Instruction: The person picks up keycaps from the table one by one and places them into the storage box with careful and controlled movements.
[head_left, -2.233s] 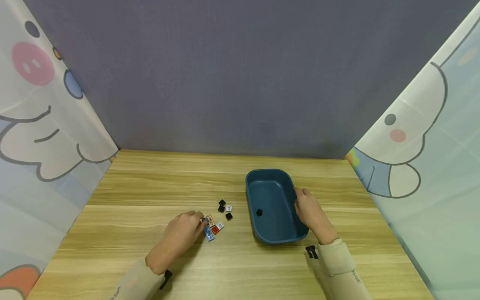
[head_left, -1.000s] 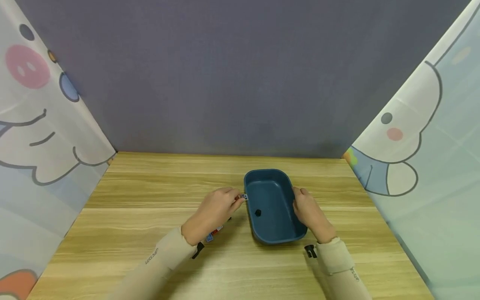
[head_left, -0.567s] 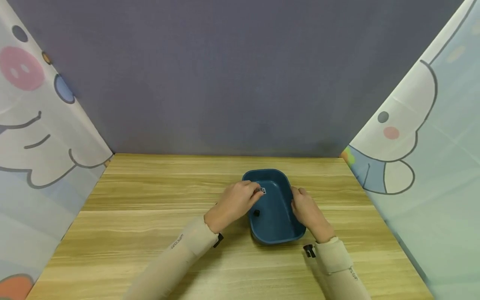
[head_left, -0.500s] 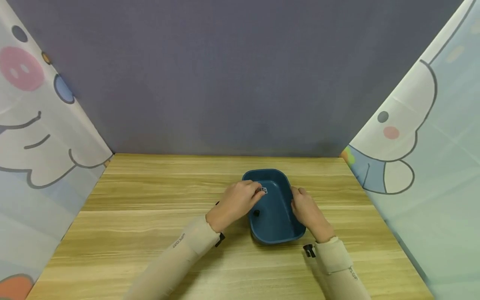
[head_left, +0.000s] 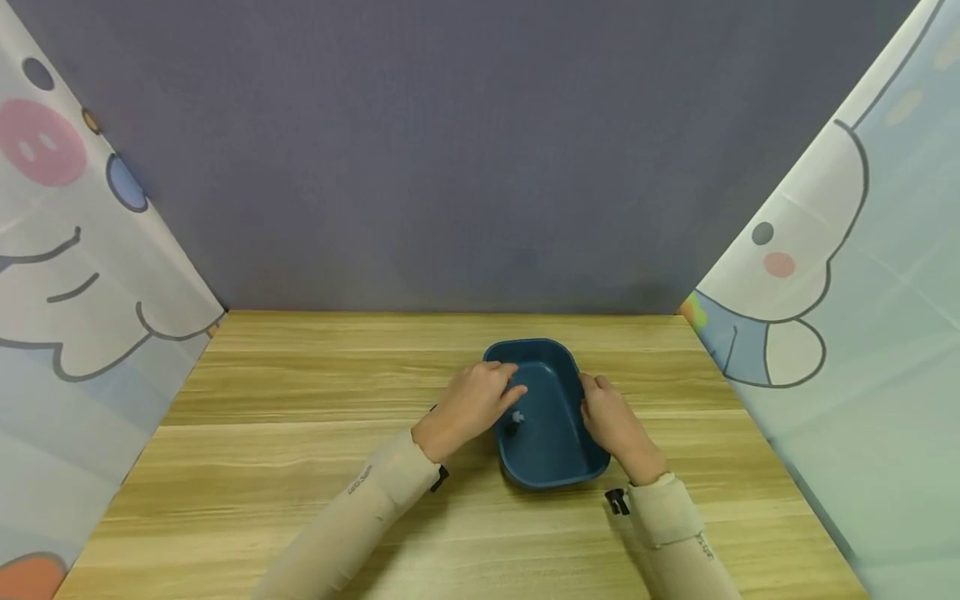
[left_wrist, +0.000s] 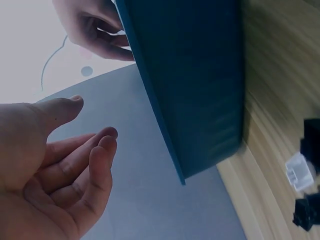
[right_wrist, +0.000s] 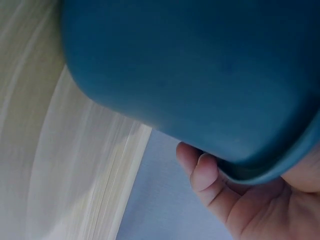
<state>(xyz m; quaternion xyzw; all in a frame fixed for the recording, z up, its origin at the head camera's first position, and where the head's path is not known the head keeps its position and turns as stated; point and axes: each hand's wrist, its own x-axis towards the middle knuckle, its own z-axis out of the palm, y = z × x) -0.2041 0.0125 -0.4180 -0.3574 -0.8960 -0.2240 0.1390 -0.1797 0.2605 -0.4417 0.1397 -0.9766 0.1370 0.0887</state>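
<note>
My left hand (head_left: 471,408) hovers over the left side of a dark blue plastic bin (head_left: 555,446). In the left wrist view its thumb and fingertips stand apart, with nothing between them. Inside the bin, below that hand, are a small black piece (head_left: 512,429) and a small pale grey piece (head_left: 518,416); the pale one is blurred. My right hand (head_left: 615,425) grips the bin's right rim, its fingers curled under the lip in the right wrist view. The bin stands on the wooden table.
Left of the bin, a small white piece (left_wrist: 300,172) and small black pieces (left_wrist: 307,212) lie on the table (head_left: 300,467); the left hand and forearm hide them in the head view. A grey panel (head_left: 465,167) rises behind the table, with cartoon-printed sheets (head_left: 795,317) at the sides.
My left hand picked up a small printed piece from the table, carried it right over the bin, and has let it go. The right hand keeps its grip on the rim.
</note>
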